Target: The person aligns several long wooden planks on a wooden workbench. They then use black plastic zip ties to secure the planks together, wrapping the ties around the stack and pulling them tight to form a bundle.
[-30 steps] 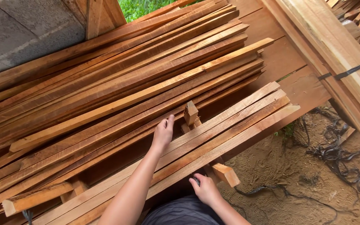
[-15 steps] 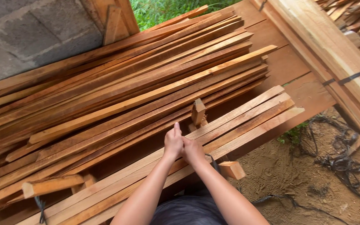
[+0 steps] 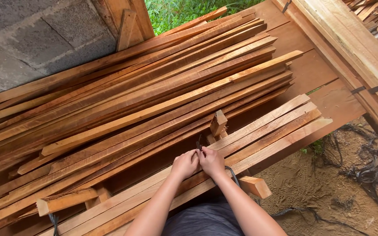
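The long wood slats (image 3: 145, 100) are orange-brown with darker brown streaks. The near slats (image 3: 263, 131) look paler, like honey. The block wall (image 3: 31, 39) far left is grey and speckled. The grass (image 3: 176, 11) far away is bright green. The dirt ground (image 3: 320, 192) on the right is dull brown.

Two bare forearms, no sleeves visible, left hand (image 3: 184, 164) and right hand (image 3: 211, 161) without gloves, rings or wristbands, dark grey fabric garment (image 3: 204, 218) at the lower frame edge, well behind the fingers (image 3: 193, 153)
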